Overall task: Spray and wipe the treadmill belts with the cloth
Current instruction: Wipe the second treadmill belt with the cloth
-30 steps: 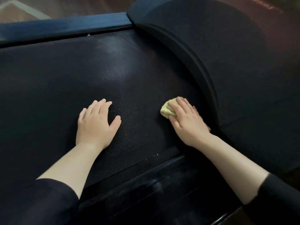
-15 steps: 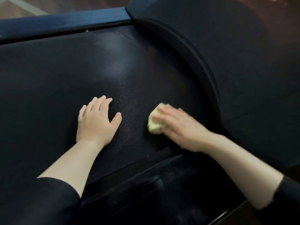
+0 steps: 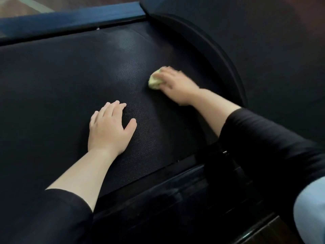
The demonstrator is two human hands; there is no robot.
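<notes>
A black textured treadmill belt [image 3: 61,88] fills most of the view. My right hand [image 3: 175,85] presses a bunched pale yellow cloth [image 3: 154,81] onto the belt near its right end, and both are blurred by motion. Only the cloth's left part shows; the rest is under my fingers. My left hand [image 3: 110,128] lies flat on the belt with its fingers spread, below and left of the cloth, holding nothing. No spray bottle is in view.
A curved black motor cover [image 3: 263,59] rises at the belt's right end. A dark blue side rail [image 3: 70,18] runs along the far edge, and a black side rail [image 3: 175,199] lies along the near edge. Wooden floor [image 3: 21,6] shows at the top left.
My right hand has slid the cloth along the belt, first left and toward me, then away toward the far edge. My left hand has stayed flat in the same spot.
</notes>
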